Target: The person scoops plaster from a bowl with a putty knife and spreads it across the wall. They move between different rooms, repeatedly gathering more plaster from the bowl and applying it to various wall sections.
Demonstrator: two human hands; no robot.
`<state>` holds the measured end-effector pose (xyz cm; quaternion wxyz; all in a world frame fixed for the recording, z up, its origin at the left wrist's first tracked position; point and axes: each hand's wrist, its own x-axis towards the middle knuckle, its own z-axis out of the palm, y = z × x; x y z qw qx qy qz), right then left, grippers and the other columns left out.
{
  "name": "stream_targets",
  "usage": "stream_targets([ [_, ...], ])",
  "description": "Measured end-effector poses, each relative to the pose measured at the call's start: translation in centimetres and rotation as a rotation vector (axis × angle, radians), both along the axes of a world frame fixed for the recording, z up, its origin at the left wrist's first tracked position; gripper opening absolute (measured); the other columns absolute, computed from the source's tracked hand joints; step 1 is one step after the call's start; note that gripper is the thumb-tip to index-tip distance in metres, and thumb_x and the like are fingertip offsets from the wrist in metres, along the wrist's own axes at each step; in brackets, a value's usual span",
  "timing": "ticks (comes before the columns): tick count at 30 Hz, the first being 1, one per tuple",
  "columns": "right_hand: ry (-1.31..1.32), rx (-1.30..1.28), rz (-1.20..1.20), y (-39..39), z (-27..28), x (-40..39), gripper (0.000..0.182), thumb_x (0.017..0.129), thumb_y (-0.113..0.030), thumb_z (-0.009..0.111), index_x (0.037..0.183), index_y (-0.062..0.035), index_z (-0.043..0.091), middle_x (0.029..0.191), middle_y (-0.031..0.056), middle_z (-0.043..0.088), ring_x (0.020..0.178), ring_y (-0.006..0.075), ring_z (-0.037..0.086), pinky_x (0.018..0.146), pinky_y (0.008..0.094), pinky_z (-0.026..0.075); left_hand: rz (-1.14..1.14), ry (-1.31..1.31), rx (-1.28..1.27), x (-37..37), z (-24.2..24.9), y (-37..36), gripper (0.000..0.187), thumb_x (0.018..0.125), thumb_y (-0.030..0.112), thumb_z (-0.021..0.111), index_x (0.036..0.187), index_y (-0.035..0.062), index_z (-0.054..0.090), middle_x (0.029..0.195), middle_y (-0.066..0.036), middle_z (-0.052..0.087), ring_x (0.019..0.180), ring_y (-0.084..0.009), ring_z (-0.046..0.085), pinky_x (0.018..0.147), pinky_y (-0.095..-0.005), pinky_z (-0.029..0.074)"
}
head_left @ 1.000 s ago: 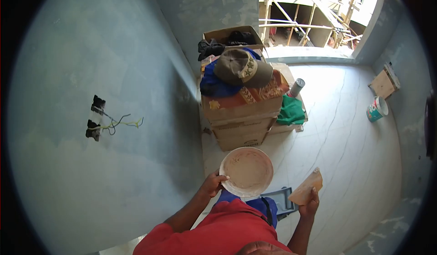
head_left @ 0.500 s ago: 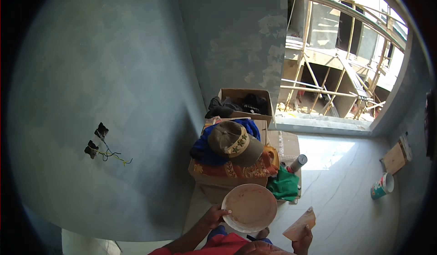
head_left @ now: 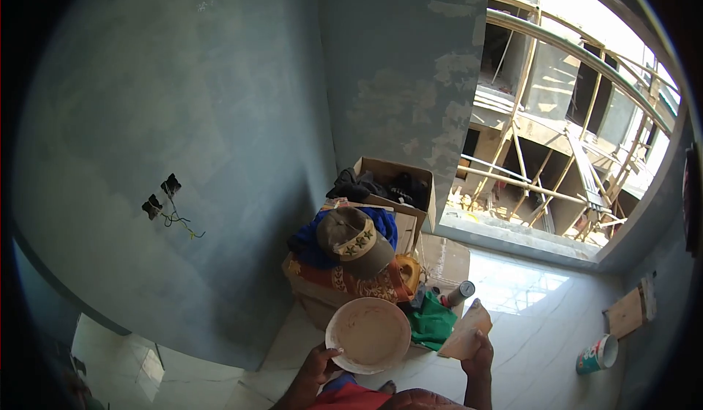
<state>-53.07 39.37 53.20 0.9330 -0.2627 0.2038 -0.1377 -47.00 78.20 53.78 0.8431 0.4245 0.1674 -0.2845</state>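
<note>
My left hand (head_left: 319,364) is closed on the left rim of a round, shallow bowl (head_left: 372,335), whose inside is coated with pale material. To the right, my right hand (head_left: 480,354) grips a flat, roughly triangular scraper (head_left: 464,332), its pointed corner upward. The scraper is apart from the bowl and overlaps the green cloth (head_left: 432,321) in view. Just beyond the bowl, a cap with stars (head_left: 354,240) rests on blue and orange cloths (head_left: 344,280) on a cardboard box.
An open carton (head_left: 432,203) of dark items stands by the wall. A can (head_left: 460,293) is near the green cloth. At right are a white-and-green bucket (head_left: 597,354) and a wooden board (head_left: 627,315). Wires (head_left: 176,220) hang from the left wall. Scaffolding (head_left: 542,183) shows outside.
The view has turned and shifted. My right hand has raised the scraper, bringing it nearer the green cloth. The bowl stays in my left hand and appears further left.
</note>
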Motion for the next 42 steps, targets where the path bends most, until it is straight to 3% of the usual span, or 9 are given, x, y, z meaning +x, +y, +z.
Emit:
stream_targets([
  [8, 0.129, 0.029, 0.124, 5.5, -0.2, 2.3, 0.04, 0.087, -0.02, 0.053, 0.123, -0.0032, 0.047, 0.112, 0.01, 0.058, 0.105, 0.0274, 0.058, 0.097, 0.0437, 0.044, 0.102, -0.102, -0.029, 0.7, 2.2, 2.1, 0.052, 0.079, 0.01, 0.061, 0.125, -0.0052, 0.044, 0.109, -0.015, 0.058, 0.096, -0.0256, 0.062, 0.079, -0.0373, 0.054],
  [10, 0.117, 0.07, 0.193, 5.7, -0.3, 3.1, 0.041, 0.086, -0.02, 0.054, 0.123, -0.003, 0.047, 0.112, 0.0104, 0.058, 0.105, 0.0272, 0.057, 0.096, 0.0431, 0.044, 0.154, -0.131, -0.045, 0.5, 0.7, 3.5, 0.053, 0.079, 0.01, 0.06, 0.127, -0.005, 0.043, 0.11, -0.015, 0.058, 0.097, -0.0253, 0.062, 0.081, -0.0369, 0.054],
  [13, 0.181, 0.009, 0.199, 5.9, 0.3, 4.1, 0.045, 0.086, -0.018, 0.052, 0.128, -0.0024, 0.044, 0.119, 0.0109, 0.054, 0.11, 0.0276, 0.055, 0.097, 0.0437, 0.043, 0.229, -0.115, -0.026, -0.2, 0.9, 5.3, 0.052, 0.079, 0.009, 0.059, 0.126, -0.0049, 0.043, 0.11, -0.015, 0.058, 0.096, -0.0247, 0.062, 0.081, -0.0361, 0.054],
  [16, 0.184, -0.046, 0.182, 5.6, 1.0, 4.9, 0.042, 0.084, -0.019, 0.055, 0.122, -0.0024, 0.048, 0.111, 0.0097, 0.059, 0.105, 0.0271, 0.057, 0.096, 0.0434, 0.045, 0.263, -0.099, 0.002, -0.6, -0.3, 7.3, 0.059, 0.077, 0.013, 0.061, 0.129, -0.0032, 0.04, 0.117, -0.015, 0.055, 0.108, -0.0284, 0.057, 0.091, -0.0424, 0.048],
  [27, 0.216, -0.249, 0.22, 8.1, 3.0, 7.4, 0.047, 0.084, -0.017, 0.05, 0.128, -0.0035, 0.043, 0.112, 0.0099, 0.055, 0.103, 0.0252, 0.058, 0.089, 0.041, 0.049, 0.376, -0.127, -0.046, 1.4, -0.3, 10.2, 0.058, 0.078, 0.011, 0.059, 0.131, -0.0014, 0.04, 0.125, -0.014, 0.052, 0.116, -0.0269, 0.052, 0.099, -0.0425, 0.042],
  [30, 0.232, -0.256, 0.184, 8.0, 3.0, 6.9, 0.048, 0.084, -0.016, 0.049, 0.13, -0.0042, 0.042, 0.111, 0.0093, 0.055, 0.099, 0.0239, 0.059, 0.086, 0.0393, 0.051, 0.383, -0.137, -0.075, 2.5, 0.9, 9.6, 0.056, 0.079, 0.015, 0.059, 0.129, -0.0047, 0.041, 0.121, -0.014, 0.054, 0.11, -0.0267, 0.056, 0.092, -0.0392, 0.046],
  [32, 0.25, -0.272, 0.159, 7.9, 3.1, 6.3, 0.05, 0.081, -0.011, 0.05, 0.13, -0.003, 0.041, 0.11, 0.0088, 0.055, 0.098, 0.0223, 0.059, 0.087, 0.0373, 0.051, 0.335, -0.134, -0.052, 3.5, 1.3, 9.2, 0.058, 0.08, 0.015, 0.058, 0.13, -0.0054, 0.039, 0.122, -0.015, 0.053, 0.109, -0.0271, 0.056, 0.091, -0.038, 0.047],
  [34, 0.253, -0.286, 0.125, 7.7, 3.3, 5.5, 0.048, 0.082, -0.012, 0.05, 0.129, -0.0031, 0.042, 0.11, 0.0087, 0.055, 0.097, 0.0211, 0.059, 0.086, 0.036, 0.051, 0.219, -0.116, -0.058, 4.4, 1.2, 9.3, 0.06, 0.08, 0.013, 0.059, 0.134, -0.0028, 0.037, 0.128, -0.015, 0.05, 0.117, -0.0275, 0.052, 0.099, -0.0422, 0.043],
  [42, 0.353, -0.357, -0.108, 1.2, 0.7, -1.7, 0.042, 0.087, -0.016, 0.043, 0.127, -0.0025, 0.043, 0.109, 0.0084, 0.055, 0.098, 0.0189, 0.058, 0.085, 0.0341, 0.05, 0.008, -0.199, 0.018, 6.7, 3.4, 2.2, 0.06, 0.079, 0.013, 0.059, 0.132, -0.0043, 0.037, 0.124, -0.017, 0.052, 0.112, -0.028, 0.056, 0.095, -0.041, 0.047],
])
